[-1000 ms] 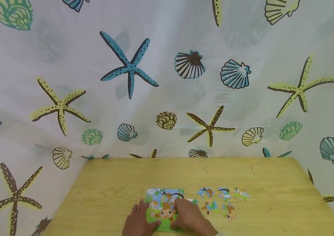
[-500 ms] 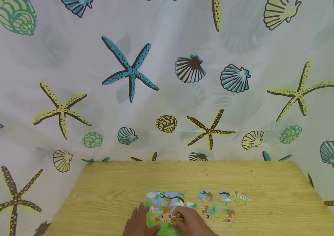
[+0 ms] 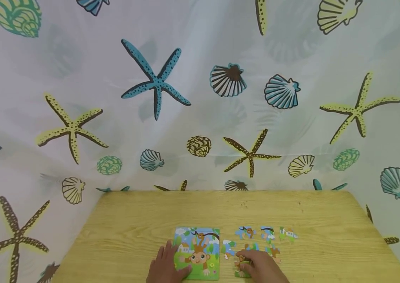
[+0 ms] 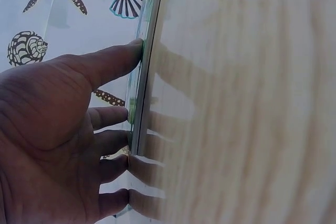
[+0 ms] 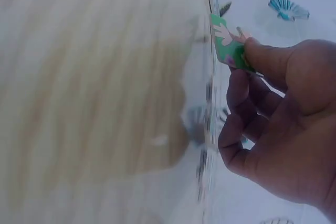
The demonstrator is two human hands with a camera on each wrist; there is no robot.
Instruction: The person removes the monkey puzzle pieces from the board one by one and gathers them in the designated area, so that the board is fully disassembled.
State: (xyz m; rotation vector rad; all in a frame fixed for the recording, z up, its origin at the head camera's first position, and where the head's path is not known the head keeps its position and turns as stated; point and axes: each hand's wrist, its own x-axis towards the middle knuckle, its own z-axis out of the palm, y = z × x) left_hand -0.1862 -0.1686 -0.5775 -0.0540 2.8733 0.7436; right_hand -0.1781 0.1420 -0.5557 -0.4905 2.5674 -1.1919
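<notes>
A monkey picture board [image 3: 196, 245] lies flat on the table. My left hand [image 3: 166, 264] rests at its left edge, fingers nearly straight and the thumb over its lower left part. In the left wrist view, the thumb and fingers of the left hand [image 4: 58, 129] touch the board's thin edge. To the right of the board, my right hand [image 3: 261, 267] pinches a jigsaw puzzle piece [image 3: 238, 271] low over the table. The right wrist view shows the green piece [image 5: 226, 43] between thumb and index finger, tilted; whether it touches the table is unclear.
Several loose puzzle pieces lie right of the board, including one beside its edge [image 3: 228, 247], a house piece [image 3: 287, 232] and a blue piece with a branch [image 3: 267, 232]. The right hand partly covers others. A shell-print cloth [image 3: 200, 98] hangs behind the wooden table [image 3: 133, 220].
My right hand has moved right, off the board and onto the table side, with a puzzle piece in its fingers. The board's lower right is uncovered. My left hand has stayed in place.
</notes>
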